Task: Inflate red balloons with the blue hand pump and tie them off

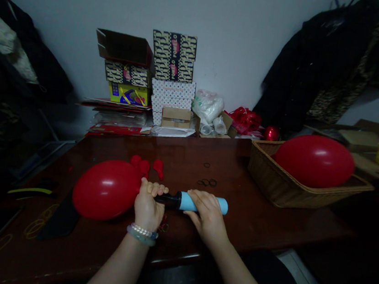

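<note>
The left grip [148,206] closes on the neck of the red balloon [106,190] at the black pump nozzle [167,199]; the right grip [208,218] wraps the blue hand pump [199,203]; any slackening at the neck could let the balloon slip off and deflate.

Left hand [147,206]: grips black nozzle of blue hand pump [202,203], at neck of red balloon [105,190]
Right hand [206,217]: holds pump's blue barrel
Wicker basket [282,185]: 2 o'clock, holding larger red balloon [314,161]

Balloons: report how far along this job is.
Done: one inflated balloon sits in the basket. In hand: the left hand grips a second, swollen balloon at the pump's black nozzle, the right hand on its blue barrel. Left: limp balloons and rubber bands on the table.
</note>
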A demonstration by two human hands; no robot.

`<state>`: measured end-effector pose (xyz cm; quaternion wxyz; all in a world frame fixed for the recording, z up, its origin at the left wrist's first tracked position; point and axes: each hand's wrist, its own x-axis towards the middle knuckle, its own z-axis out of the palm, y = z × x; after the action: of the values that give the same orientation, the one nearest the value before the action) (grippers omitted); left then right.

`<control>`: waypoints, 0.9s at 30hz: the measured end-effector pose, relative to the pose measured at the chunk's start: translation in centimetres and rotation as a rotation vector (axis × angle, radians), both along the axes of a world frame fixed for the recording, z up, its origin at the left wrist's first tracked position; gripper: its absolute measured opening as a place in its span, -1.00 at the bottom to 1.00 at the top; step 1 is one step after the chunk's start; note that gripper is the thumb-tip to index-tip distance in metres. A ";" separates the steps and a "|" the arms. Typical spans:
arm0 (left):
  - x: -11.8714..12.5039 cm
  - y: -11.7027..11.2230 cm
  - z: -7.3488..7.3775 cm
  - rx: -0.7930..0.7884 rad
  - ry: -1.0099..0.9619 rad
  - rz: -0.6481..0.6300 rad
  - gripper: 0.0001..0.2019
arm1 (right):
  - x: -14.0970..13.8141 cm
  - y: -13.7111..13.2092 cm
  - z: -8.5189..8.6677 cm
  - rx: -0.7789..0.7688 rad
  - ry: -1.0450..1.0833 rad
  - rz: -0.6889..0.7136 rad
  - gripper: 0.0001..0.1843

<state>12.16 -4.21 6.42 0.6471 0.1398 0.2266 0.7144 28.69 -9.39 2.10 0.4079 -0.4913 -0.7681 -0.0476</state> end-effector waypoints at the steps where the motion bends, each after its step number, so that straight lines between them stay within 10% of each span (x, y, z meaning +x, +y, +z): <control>1: -0.1 0.0 0.2 -0.001 0.002 -0.001 -0.54 | 0.0 0.0 0.0 -0.002 0.003 0.005 -0.46; 18: -5.6 2.2 2.3 0.003 -0.075 0.123 -0.57 | 3.5 1.0 1.0 0.024 -0.063 -0.012 -0.43; 27: -4.0 1.5 0.9 -0.008 -0.101 0.094 -0.57 | 3.2 0.5 0.8 0.041 -0.051 -0.033 -0.46</control>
<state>8.17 -2.67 7.34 0.6239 0.0903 0.2028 0.7493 31.87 -8.85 2.88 0.3974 -0.4939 -0.7689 -0.0825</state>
